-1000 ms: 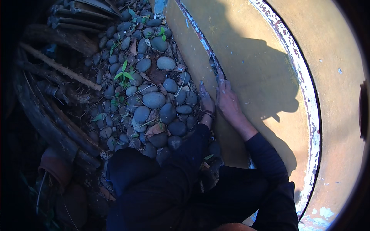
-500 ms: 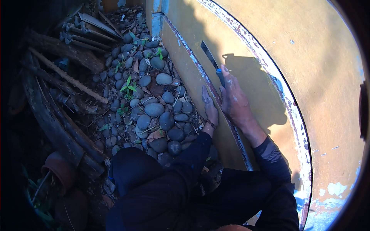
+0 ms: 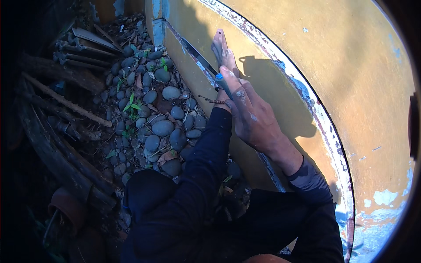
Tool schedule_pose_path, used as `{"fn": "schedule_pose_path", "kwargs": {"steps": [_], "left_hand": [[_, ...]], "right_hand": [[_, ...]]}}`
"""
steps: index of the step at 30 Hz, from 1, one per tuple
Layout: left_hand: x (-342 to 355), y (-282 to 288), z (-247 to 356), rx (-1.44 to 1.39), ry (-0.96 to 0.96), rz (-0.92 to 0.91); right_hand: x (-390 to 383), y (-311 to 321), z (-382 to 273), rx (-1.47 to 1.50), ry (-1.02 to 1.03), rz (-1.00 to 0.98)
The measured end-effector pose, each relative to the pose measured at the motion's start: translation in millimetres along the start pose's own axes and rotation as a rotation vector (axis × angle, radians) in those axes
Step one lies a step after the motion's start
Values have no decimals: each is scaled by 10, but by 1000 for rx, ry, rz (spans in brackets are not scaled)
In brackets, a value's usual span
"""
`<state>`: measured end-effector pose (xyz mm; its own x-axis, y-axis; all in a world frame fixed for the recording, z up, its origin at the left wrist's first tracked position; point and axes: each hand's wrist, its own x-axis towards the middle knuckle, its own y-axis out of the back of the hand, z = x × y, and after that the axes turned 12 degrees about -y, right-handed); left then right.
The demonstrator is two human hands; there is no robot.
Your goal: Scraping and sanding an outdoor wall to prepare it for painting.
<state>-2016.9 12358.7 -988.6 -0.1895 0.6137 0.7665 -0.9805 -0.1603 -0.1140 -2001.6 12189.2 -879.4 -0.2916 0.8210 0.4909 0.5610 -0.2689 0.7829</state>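
Observation:
My right hand [image 3: 259,115] is closed round the handle of a scraper [image 3: 201,56], its thumb lying along the grip. The handle shows blue near the blade, and the long, flat dark blade points up and left along the peeling edge strip [image 3: 186,44] of the yellow wall. Beyond it, my left hand [image 3: 224,49] lies against the yellow surface with fingers stretched out, holding nothing. A beaded bracelet circles the left wrist. The right hand and handle partly cover that wrist.
A curved yellow wall [image 3: 346,65] with a chipped white rim [image 3: 302,90] rises on the right. Rounded grey stones [image 3: 162,127] and small green plants cover the ground at left. Stacked roof tiles [image 3: 83,48], wood beams [image 3: 66,98] and a clay pot [image 3: 68,206] lie further left.
My left hand has moved up from the wall's lower face onto the yellow surface above the strip. My right hand and the scraper have shifted left, so the blade lies over the strip.

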Motion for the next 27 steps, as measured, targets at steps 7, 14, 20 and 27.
{"fn": "schedule_pose_path", "kwargs": {"steps": [7,14,20,27], "left_hand": [[-970,-289,1066,-49,67,-97],[168,-1,-362,-115,23,95],[-881,-77,486,-51,27,-112],[6,-126,-77,-113,46,-41]], "right_hand": [[118,20,180,-387,24,28],[174,288,380,-690,-46,230],[232,282,384,-657,-77,207],[292,273,367,-608,-111,267]]}}
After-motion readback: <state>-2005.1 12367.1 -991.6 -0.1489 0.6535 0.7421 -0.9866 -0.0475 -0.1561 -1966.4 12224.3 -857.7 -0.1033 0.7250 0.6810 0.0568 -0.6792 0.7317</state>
